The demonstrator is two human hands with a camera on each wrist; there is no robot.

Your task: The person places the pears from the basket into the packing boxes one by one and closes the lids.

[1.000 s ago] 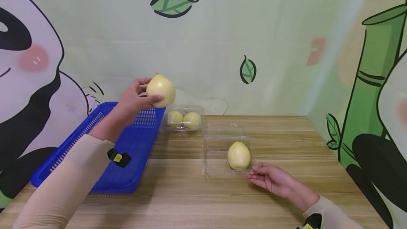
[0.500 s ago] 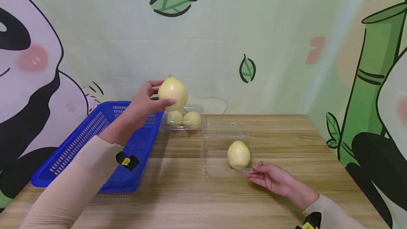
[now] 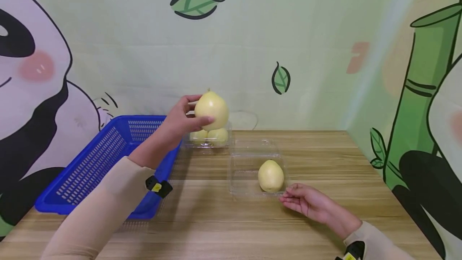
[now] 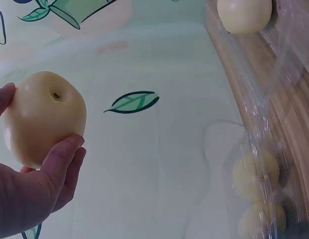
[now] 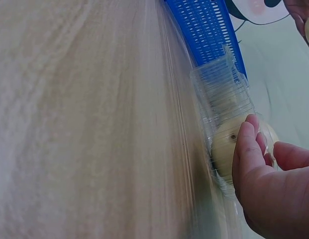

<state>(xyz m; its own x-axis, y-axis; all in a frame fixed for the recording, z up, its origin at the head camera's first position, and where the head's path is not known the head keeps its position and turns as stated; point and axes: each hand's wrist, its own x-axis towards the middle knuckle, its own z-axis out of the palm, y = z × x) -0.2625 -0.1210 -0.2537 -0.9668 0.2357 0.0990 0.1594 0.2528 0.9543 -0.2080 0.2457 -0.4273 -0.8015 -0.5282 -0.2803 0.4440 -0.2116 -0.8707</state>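
Observation:
My left hand (image 3: pixel 182 117) holds a round pale-yellow pear (image 3: pixel 213 109) in the air, thumb in front and fingers behind. In the left wrist view the same pear (image 4: pixel 50 117) shows its dimpled end. An open clear plastic box (image 3: pixel 243 175) stands on the table with one pear (image 3: pixel 270 176) in its right side. At the box's front right corner my right hand (image 3: pixel 310 204) pinches the rim. The right wrist view shows the thumb and fingers (image 5: pixel 249 149) on either side of the thin plastic edge.
A blue basket (image 3: pixel 97 163) stands on the left of the wooden table (image 3: pixel 216 228). At the back, beside the basket, a clear box (image 3: pixel 227 143) contains two pears (image 3: pixel 217 137), partly hidden behind the raised pear. A printed cloth wall (image 3: pixel 234 51) rises behind the table.
My left hand has carried the pear to the right and slightly down, from above the basket to in front of the back box. The right hand has stayed at the open box.

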